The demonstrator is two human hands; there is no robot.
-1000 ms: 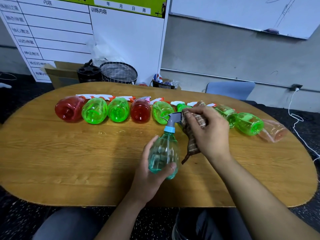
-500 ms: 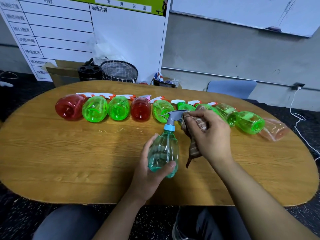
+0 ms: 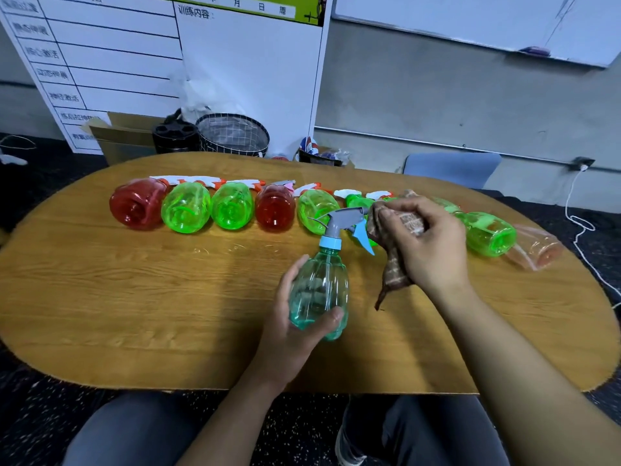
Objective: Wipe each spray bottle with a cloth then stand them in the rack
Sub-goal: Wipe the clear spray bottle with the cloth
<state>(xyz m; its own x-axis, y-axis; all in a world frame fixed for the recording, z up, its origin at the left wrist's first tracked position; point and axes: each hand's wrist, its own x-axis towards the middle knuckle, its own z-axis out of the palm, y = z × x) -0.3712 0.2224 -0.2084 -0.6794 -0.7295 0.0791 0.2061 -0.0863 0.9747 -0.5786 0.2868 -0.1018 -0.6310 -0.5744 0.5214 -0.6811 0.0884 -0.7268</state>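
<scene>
Red and green spray bottles (image 3: 232, 210) lie on their sides in a row across the upper half of the wooden counter (image 3: 134, 297). At centre frame my left hand (image 3: 295, 327) grips the teal spray bottle (image 3: 319, 290) upright by its lower body. Just right of its grey trigger head, my right hand (image 3: 426, 243) clutches the brown patterned cloth (image 3: 396, 264), one end dangling toward the counter.

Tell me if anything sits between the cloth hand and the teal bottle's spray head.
Nothing visible does. The right hand holds the cloth right beside the grey spray head of the teal bottle, which the left hand grips. No rack is in view.
</scene>
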